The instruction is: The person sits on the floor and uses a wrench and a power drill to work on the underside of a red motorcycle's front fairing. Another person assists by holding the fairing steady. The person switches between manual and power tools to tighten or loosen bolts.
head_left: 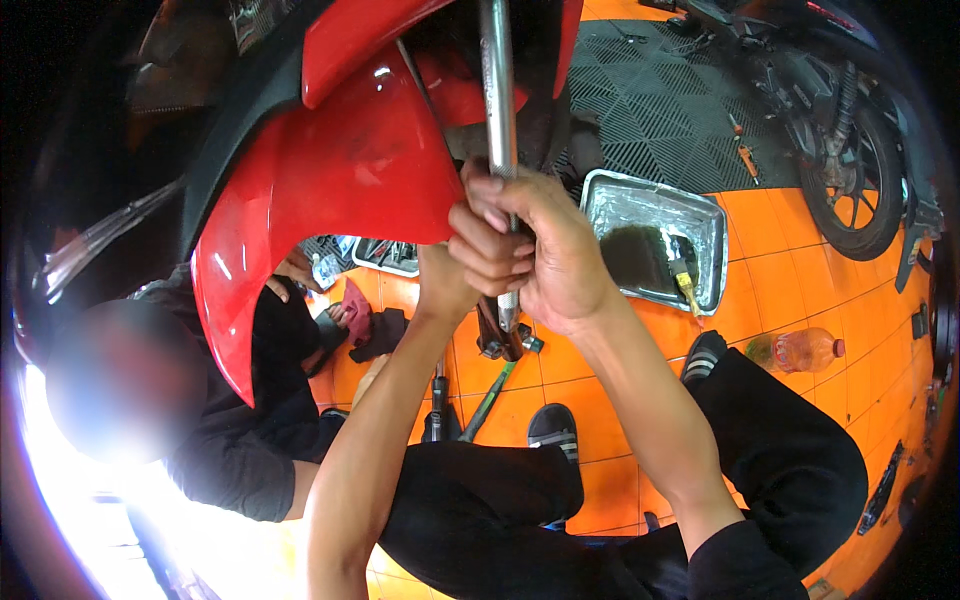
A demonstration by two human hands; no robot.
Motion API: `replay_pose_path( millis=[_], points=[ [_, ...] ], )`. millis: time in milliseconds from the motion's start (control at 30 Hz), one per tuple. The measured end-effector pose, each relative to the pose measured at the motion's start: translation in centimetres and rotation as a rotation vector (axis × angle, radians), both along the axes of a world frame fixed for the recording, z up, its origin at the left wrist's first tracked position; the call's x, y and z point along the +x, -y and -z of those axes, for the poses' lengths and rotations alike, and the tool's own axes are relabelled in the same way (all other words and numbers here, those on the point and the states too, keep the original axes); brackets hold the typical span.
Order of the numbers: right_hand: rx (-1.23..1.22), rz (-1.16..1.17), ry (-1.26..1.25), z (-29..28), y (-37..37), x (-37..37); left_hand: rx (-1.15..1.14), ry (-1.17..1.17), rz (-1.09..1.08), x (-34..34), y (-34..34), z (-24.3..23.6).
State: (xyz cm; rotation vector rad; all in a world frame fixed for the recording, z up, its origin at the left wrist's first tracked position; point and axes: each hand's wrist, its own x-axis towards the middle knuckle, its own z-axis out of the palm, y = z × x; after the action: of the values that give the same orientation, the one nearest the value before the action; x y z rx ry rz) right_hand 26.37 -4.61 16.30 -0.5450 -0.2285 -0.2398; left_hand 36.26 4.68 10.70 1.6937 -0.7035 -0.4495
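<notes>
A long chrome tube (498, 90), which looks like a motorcycle fork tube, stands nearly upright in front of me. My right hand (555, 240) is closed round its lower part, with the fingers curled over it. My left hand (445, 278) is just to the left at the same height, mostly behind the right hand; its fingers are hidden. The glossy red motorcycle fairing (340, 170) is left of the tube, close to my left hand. Below the tube's lower end, dark metal parts (500, 342) show near the orange floor.
A metal tray (722, 240) with dark liquid and a brush (684, 285) lies right. Near it is a plastic bottle (800, 350). A co-worker (235, 440) crouches left. Tools (440, 405) lie by my foot. Another motorcycle's wheel (855, 190) is far right.
</notes>
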Motion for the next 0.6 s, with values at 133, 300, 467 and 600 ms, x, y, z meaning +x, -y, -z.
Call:
replay_pose_path(
  millis=[133,300,467,600],
  points=[
    [-0.044,-0.092,-0.017,-0.3,0.2,-0.3,-0.060,-0.045,-0.019,-0.3,0.9,0.8],
    [0.082,-0.085,-0.052,-1.5,-2.5,0.2,-0.125,-0.042,-0.041,-0.5,0.7,0.6],
    [0.273,-0.071,-0.064,-4.2,-6.0,0.9,-0.166,-0.072,-0.055,-1.0,1.4,0.1],
    [0.289,-0.047,-0.018,-3.9,-6.0,1.2,-0.198,-0.075,-0.082,-1.1,1.3,0.4]
  ],
)
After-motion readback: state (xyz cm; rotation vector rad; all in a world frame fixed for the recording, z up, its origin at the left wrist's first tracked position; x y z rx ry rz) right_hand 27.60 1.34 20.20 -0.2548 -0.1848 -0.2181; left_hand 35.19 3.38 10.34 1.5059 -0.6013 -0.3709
